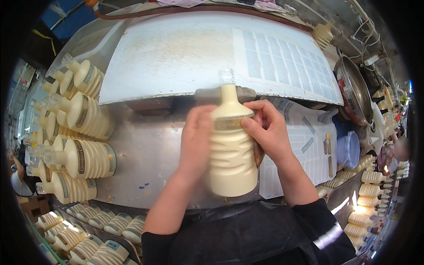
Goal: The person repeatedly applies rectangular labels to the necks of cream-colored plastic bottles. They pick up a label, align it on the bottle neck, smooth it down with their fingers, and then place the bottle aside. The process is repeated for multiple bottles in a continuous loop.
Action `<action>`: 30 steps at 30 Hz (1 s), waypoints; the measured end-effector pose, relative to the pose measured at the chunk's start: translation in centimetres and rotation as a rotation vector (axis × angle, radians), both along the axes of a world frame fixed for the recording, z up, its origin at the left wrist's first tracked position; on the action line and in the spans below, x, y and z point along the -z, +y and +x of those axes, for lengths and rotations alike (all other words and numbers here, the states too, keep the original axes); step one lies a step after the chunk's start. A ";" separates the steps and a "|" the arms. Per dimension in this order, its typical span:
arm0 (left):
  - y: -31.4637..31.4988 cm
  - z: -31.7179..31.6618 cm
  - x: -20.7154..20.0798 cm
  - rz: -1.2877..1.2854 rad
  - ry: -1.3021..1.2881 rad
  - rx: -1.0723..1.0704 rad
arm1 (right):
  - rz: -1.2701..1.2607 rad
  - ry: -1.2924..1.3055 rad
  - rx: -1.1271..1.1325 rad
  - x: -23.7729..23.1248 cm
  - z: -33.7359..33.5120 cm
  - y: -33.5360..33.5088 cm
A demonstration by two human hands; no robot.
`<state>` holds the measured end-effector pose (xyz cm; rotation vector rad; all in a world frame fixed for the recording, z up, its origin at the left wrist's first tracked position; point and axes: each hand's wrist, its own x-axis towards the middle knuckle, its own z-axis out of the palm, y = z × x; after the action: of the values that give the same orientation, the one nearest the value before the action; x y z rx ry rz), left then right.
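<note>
Whereas the right hand [267, 127] has its grip narrowed on a cream ribbed bottle [233, 165], thumb on the dark band [229, 125], the left hand [195, 137] lies along the bottle's left side, its grip too blurred to tell; bottle location: near centre, neck pointing far, over metal worktop [143, 163]; similar bottles [88, 117]: grouped left

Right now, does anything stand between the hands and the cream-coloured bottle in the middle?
Nothing visible does. The right hand has its thumb on the label band of the bottle; the blurred left hand is at the bottle's left side, though contact is unclear.
</note>
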<state>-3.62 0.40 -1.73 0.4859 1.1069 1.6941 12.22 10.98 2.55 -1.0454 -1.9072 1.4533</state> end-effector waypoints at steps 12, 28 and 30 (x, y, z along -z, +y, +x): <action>-0.4 0.6 0.5 0.042 0.003 -0.008 | -0.008 0.017 -0.010 0.6 0.3 0.1; -0.9 1.1 -0.7 0.017 -0.039 -0.105 | 0.002 0.013 0.016 0.1 0.1 -0.5; -0.7 1.4 -0.9 -0.055 0.063 -0.092 | 0.024 0.014 0.019 0.4 0.5 -0.2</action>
<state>-2.17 -0.33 -0.84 0.4621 1.2347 1.7335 12.75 10.77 2.12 -1.0373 -1.8954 1.4205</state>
